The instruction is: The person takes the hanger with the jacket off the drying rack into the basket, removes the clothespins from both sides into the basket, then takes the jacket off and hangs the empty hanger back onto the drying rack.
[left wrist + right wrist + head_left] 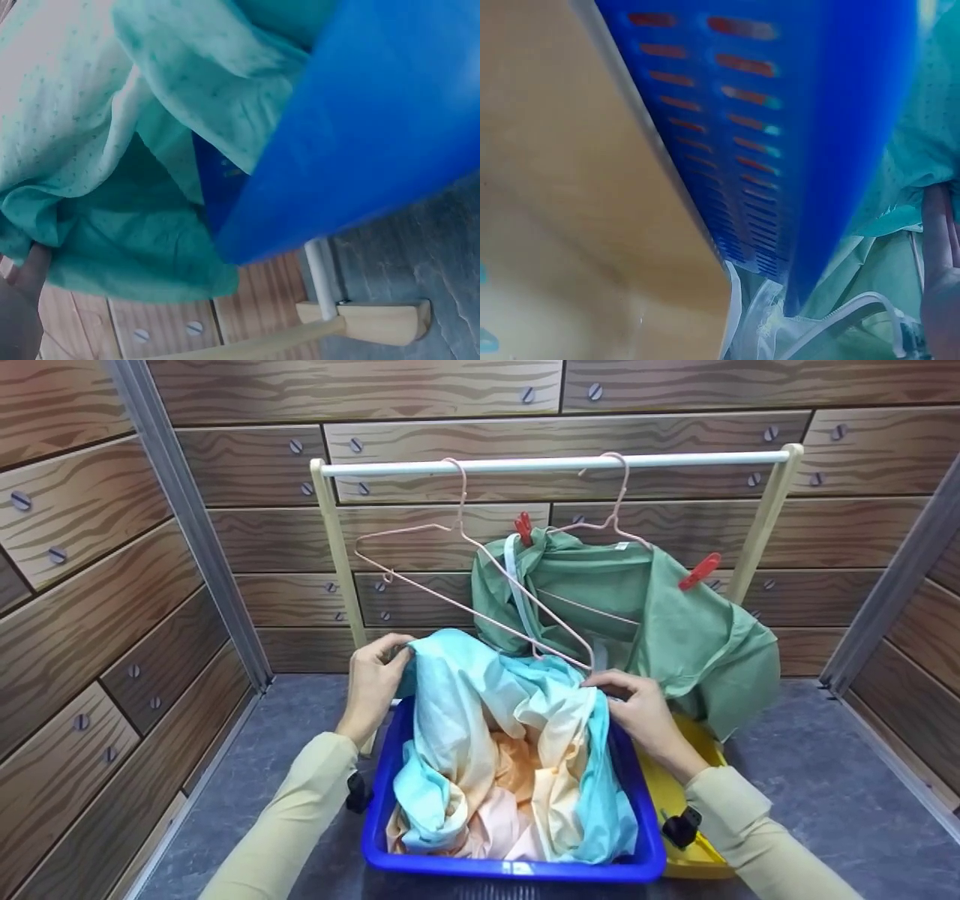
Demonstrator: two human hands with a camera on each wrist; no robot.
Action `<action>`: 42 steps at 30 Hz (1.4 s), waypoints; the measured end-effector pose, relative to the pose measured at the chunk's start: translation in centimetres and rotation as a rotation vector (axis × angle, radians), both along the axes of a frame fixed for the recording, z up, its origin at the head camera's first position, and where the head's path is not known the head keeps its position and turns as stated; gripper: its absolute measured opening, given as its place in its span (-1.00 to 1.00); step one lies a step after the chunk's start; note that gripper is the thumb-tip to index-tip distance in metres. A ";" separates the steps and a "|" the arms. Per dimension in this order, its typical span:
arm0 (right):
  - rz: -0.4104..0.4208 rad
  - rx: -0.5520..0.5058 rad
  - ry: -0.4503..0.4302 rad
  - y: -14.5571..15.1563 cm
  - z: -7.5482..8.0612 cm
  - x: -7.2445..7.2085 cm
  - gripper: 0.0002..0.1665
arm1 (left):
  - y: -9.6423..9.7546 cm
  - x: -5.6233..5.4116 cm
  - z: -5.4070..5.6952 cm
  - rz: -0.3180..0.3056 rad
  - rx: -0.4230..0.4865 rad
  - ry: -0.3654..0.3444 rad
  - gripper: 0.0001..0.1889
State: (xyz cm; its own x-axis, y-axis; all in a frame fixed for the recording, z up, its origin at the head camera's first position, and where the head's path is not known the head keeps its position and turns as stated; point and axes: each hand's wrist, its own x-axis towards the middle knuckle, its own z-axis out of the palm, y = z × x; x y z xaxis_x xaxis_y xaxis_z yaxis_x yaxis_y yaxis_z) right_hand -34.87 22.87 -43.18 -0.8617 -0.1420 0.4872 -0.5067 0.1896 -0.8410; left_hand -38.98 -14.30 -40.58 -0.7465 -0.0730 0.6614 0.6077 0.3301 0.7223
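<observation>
A thin garment (454, 697), turquoise fading to cream and peach, lies bunched in a blue basket (517, 871), its upper part raised above the far rim. My left hand (375, 682) pinches its upper left edge between thumb and fingers. At the upper right, my right hand (645, 716) pinches another edge of the same cloth. A bare pink wire hanger (463, 499) hangs from the rail, and its lower corner overlaps the cloth close by my right fingertips. In the left wrist view the garment (135, 255) droops past the basket's corner.
A white rail (555, 464) on wooden posts spans the back. A green zipped garment (697, 637) hangs there on a second pink hanger (624, 487), with red clothespins (700, 571) on it. Beside the blue basket stands a yellow container (675, 855). Wood-patterned walls enclose the space.
</observation>
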 end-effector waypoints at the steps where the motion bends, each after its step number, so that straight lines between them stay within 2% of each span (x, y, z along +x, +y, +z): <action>1: 0.005 -0.002 0.001 0.0 -0.1 0.1 -0.85 | 0.1 0.1 0.1 -0.006 -0.007 0.009 -0.88; 7: 0.025 -0.004 -0.018 0.1 -0.6 0.7 -0.87 | 1.1 1.3 -0.1 -0.155 -0.060 0.058 -0.85; 12: 0.052 0.021 0.001 0.5 -1.0 1.3 -0.87 | 1.8 2.4 -0.3 -0.298 -0.188 0.096 -0.79; 15: 0.071 0.052 0.017 0.8 -1.2 1.8 -0.86 | 2.1 3.2 -0.4 -0.384 -0.284 0.058 -0.78; 19: 0.093 0.094 0.013 1.2 -1.4 2.4 -0.83 | 2.3 4.2 -0.4 -0.462 -0.395 -0.046 -0.81; 23: 0.102 0.181 0.003 1.3 -1.5 3.0 -0.79 | 2.1 4.8 -0.5 -0.493 -0.485 -0.150 -0.85; 27: 0.084 0.318 0.033 1.1 -1.7 3.5 -0.78 | 1.7 5.1 -0.7 -0.523 -0.567 -0.236 -0.89; 31: 0.104 0.447 0.085 0.8 -2.0 3.9 -0.76 | 1.4 5.3 -1.4 -0.539 -0.662 -0.272 -0.94; 36: 0.176 0.561 0.137 0.8 -2.4 4.1 -0.78 | 0.9 5.6 -2.5 -0.538 -0.793 -0.312 -0.94; 42: 0.228 0.660 0.104 1.0 -2.7 4.1 -0.62 | 0.4 5.8 -3.6 -0.558 -0.882 -0.338 -0.91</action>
